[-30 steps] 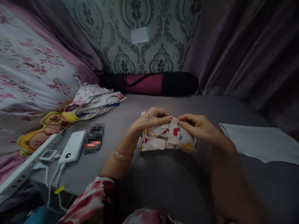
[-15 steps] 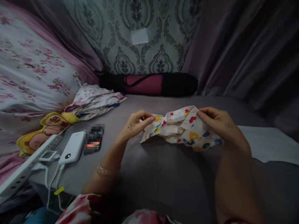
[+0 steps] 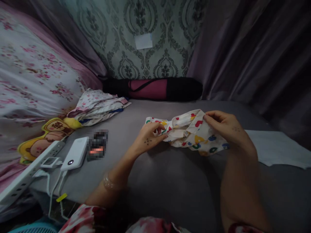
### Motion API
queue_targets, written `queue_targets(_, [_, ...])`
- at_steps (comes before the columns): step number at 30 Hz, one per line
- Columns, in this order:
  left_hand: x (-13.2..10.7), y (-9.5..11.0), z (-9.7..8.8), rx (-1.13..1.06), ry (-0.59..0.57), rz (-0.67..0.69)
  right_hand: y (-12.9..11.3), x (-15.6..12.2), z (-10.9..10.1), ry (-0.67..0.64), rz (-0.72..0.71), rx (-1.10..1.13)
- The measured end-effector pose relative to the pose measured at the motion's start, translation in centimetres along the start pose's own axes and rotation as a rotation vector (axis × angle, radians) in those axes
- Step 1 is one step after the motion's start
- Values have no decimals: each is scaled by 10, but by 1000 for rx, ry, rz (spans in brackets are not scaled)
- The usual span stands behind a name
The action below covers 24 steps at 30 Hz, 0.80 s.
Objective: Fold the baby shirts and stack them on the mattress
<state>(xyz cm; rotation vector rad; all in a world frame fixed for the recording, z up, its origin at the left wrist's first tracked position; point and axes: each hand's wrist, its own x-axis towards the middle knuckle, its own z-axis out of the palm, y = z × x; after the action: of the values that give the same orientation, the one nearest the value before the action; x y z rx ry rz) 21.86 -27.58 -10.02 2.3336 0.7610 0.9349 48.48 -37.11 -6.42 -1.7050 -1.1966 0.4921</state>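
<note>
A small white shirt [image 3: 200, 139] with red, yellow, blue and green shapes lies bunched over the grey bed surface. Its collar stands up at the top, and a button shows on the front band. My right hand [image 3: 223, 126] pinches the right end of the collar between thumb and fingers. At the left part of the cloth, my left hand [image 3: 150, 136] is closed on the fabric, thumb below and fingers curled above. Folds hide the rest of the shirt's shape.
White folded cloth [image 3: 279, 147] lies to the right. Leftward are a white power bank [image 3: 76, 152] with cables, a blurred-out phone [image 3: 97, 145], a power strip [image 3: 31, 171] and a yellow plush [image 3: 51, 139]. Behind sit piled clothes [image 3: 99, 105] and a long black-and-pink bag [image 3: 150, 89].
My left hand has moved right and slightly down along the shirt, taking hold nearer its middle. My right hand keeps its pinch on the collar. The view has shifted slightly.
</note>
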Motion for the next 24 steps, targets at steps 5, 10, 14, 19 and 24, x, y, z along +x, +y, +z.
queue_targets(5, [2, -6, -12, -79, 8, -114, -7, -3, 0, -26, -59, 12])
queue_targets(10, [12, -12, -37, -301, -13, -168, -18, 1, -5, -116, -105, 25])
queue_targets(14, [30, -17, -56, -368, 37, -178, -37, 9, -9, -245, -143, 27])
queue_targets(19, [57, -11, -73, -360, 156, -126, -64, 26, -12, -267, -158, -178])
queue_targets(24, [89, 14, -91, -354, 282, -124, -98, 46, -22, -127, -284, -218])
